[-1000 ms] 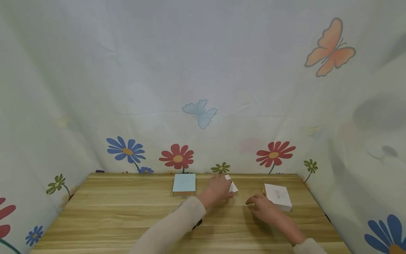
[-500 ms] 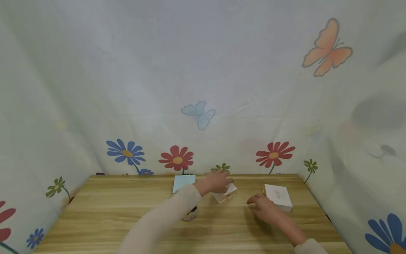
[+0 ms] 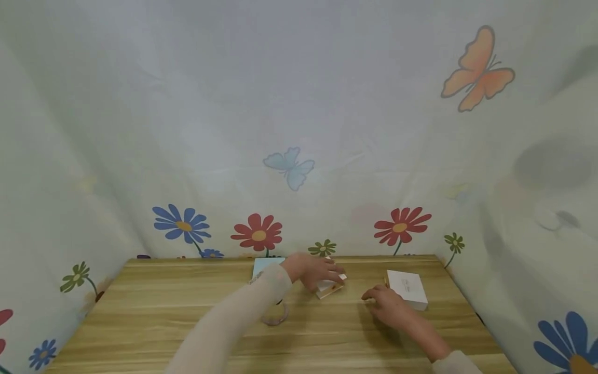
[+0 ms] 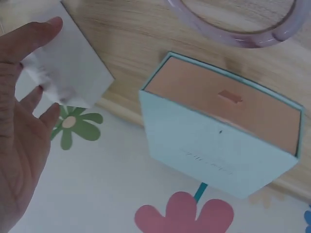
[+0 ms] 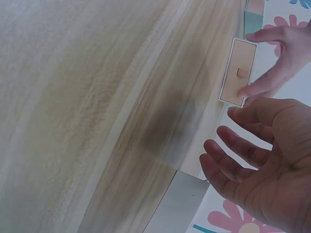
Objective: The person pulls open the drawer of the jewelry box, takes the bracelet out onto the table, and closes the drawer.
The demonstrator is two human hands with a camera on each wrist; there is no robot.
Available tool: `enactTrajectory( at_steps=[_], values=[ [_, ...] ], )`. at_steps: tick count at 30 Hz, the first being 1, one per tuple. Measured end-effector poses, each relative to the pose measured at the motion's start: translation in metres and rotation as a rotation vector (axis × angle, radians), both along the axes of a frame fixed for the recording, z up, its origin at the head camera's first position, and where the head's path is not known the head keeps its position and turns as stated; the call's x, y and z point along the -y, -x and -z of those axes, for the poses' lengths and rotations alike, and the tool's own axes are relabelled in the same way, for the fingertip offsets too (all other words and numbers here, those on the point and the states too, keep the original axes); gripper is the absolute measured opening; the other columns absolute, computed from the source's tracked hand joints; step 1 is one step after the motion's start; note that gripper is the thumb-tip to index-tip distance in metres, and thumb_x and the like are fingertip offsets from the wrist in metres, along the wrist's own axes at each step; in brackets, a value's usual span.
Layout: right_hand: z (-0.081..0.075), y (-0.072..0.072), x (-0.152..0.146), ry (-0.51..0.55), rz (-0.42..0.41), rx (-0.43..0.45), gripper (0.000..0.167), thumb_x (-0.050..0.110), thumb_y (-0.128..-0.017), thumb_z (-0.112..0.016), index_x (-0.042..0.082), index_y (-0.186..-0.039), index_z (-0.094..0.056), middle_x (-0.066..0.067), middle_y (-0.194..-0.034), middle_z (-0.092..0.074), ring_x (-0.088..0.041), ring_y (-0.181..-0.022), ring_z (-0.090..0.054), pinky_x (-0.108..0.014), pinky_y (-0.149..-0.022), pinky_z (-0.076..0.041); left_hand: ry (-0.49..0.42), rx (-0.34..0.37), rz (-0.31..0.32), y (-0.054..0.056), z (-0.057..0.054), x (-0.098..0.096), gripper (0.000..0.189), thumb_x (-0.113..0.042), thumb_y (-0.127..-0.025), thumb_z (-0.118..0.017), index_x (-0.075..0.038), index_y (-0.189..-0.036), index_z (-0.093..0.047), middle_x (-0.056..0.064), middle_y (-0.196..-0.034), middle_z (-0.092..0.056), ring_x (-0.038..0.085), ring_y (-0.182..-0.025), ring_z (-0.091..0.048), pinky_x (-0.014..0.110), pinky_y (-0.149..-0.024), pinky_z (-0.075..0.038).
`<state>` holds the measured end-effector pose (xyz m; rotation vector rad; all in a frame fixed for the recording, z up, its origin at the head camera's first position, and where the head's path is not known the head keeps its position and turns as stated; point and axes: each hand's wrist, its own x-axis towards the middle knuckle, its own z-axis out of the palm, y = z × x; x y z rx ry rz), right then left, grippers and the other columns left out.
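Head view: I see the left hand [image 3: 315, 270] gripping a white rectangular box [image 3: 331, 290] with a peach side on the wooden bench [image 3: 177, 301].
The right hand [image 3: 389, 306], fingers loose, is just beside a square white box [image 3: 408, 286].

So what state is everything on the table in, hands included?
Light-blue drawer box: closed
Middle white drawer box: closed, gripped
Left hand: holding that box
Right hand: loosely curled, holding nothing
Rightmost white box: flat, drawer unclear
Lilac bangle: lying flat
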<state>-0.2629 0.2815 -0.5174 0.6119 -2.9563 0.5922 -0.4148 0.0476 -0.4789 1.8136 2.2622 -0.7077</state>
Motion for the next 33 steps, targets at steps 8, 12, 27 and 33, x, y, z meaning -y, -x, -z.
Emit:
enactTrajectory(
  at_steps=[8,12,27,33],
  values=[
    [0.000,-0.001,0.002,-0.031,-0.018,-0.060,0.022,-0.006,-0.083,-0.071,0.002,-0.103,-0.072,-0.012,-0.105,-0.067,-0.031,-0.095,-0.065,-0.044,-0.079,-0.055,-0.141,0.117,-0.004,0.010,0.007,0.008,0.080,-0.026,-0.092,-0.072,-0.026,-0.160,-0.031,-0.003,-0.166,-0.027,0.023,-0.151,-0.029,0.036,-0.120,-0.028],
    [-0.002,-0.001,0.003,-0.030,-0.014,-0.069,0.022,-0.005,-0.083,-0.070,0.003,-0.104,-0.073,-0.011,-0.105,-0.067,-0.031,-0.098,-0.065,-0.044,-0.081,-0.055,-0.184,0.118,-0.060,0.011,0.010,0.009,0.078,-0.035,-0.092,-0.073,-0.025,-0.159,-0.034,-0.005,-0.165,-0.031,0.018,-0.149,-0.032,0.031,-0.118,-0.030],
    [-0.003,-0.001,0.005,0.006,-0.038,-0.051,0.021,-0.005,-0.086,-0.068,0.001,-0.106,-0.072,-0.013,-0.106,-0.067,-0.030,-0.096,-0.064,-0.042,-0.078,-0.056,-0.312,0.053,-0.317,-0.023,0.020,0.000,0.070,-0.044,-0.089,-0.078,-0.023,-0.150,-0.051,-0.002,-0.154,-0.048,0.015,-0.133,-0.053,0.026,-0.106,-0.043],
    [-0.005,-0.001,0.007,0.014,-0.029,-0.022,0.021,-0.003,-0.087,-0.069,0.001,-0.108,-0.071,-0.014,-0.109,-0.067,-0.031,-0.095,-0.064,-0.042,-0.077,-0.055,-0.318,-0.027,-0.430,-0.035,0.019,-0.004,0.069,-0.051,-0.086,-0.078,-0.022,-0.145,-0.056,-0.002,-0.145,-0.055,0.014,-0.124,-0.058,0.029,-0.100,-0.049]
  ],
)
